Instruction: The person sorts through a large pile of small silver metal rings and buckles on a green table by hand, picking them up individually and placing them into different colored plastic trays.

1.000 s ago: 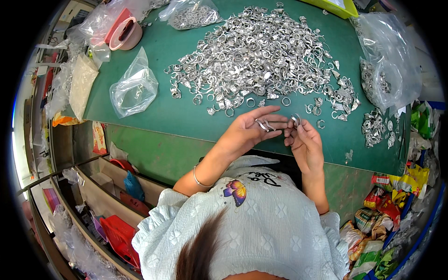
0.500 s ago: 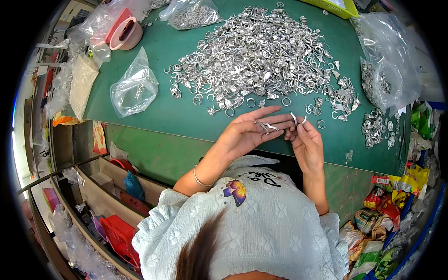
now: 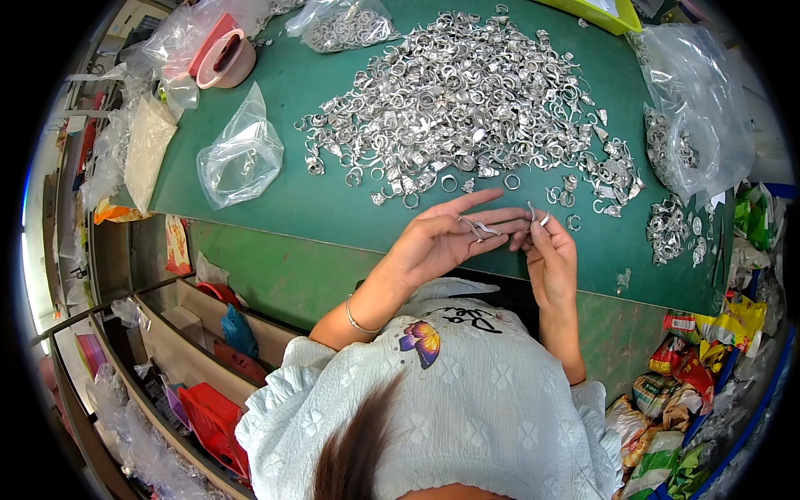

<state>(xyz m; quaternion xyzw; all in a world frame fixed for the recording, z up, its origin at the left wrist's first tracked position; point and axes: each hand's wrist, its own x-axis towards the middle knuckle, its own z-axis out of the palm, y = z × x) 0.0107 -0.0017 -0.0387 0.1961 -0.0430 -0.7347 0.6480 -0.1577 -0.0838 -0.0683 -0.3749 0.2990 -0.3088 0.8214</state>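
Observation:
My left hand (image 3: 437, 242) is held palm up over the table's near edge, its fingers partly stretched. A few slim silver rings (image 3: 482, 228) lie across those fingers. Close beside it, my right hand (image 3: 552, 258) pinches a silver ring (image 3: 544, 220) between thumb and fingers; the fingertips of both hands nearly meet. Beyond them spreads a big heap of silver rings (image 3: 467, 100) on the green tabletop (image 3: 333, 221). Several loose rings, such as one plain band (image 3: 512, 181), lie along the heap's near edge.
A crumpled clear bag (image 3: 242, 158) lies to the left, with a pink bowl (image 3: 229, 62) behind it. Bags of rings stand at the back (image 3: 350, 29) and right (image 3: 696, 125). A smaller ring pile (image 3: 669, 229) sits at right, a yellow-green basket (image 3: 612, 15) far right.
My right fingers have turned the ring they pinch, and my right hand has shifted very slightly. The left hand stays nearly in place, with the rings across its fingers.

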